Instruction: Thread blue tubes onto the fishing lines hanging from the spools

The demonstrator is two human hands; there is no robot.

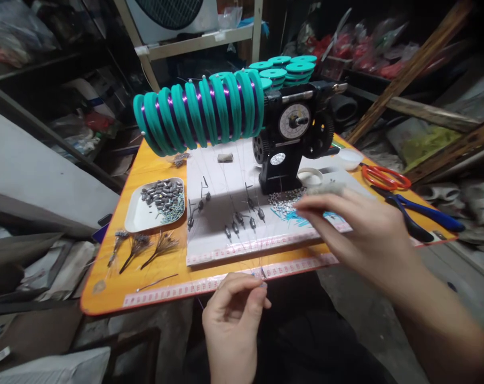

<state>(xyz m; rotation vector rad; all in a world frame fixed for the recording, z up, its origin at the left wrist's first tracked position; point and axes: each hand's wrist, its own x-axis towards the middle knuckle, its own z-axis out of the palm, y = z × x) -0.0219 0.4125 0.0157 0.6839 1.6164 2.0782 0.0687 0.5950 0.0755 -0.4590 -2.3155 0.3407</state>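
Observation:
My left hand sits at the near edge of the orange table, thumb and fingers pinched on thin fishing lines that run up to the teal spools on the black winding machine. My right hand hovers over the white board, fingers apart, reaching to a pile of small blue tubes and silver beads. Several grey sinkers hang on the lines across the board.
A white tray of sinkers lies at the left, with bundles of wire pieces in front. Orange scissors and blue pliers lie at the right. A stack of teal spools stands behind the machine. Clutter surrounds the table.

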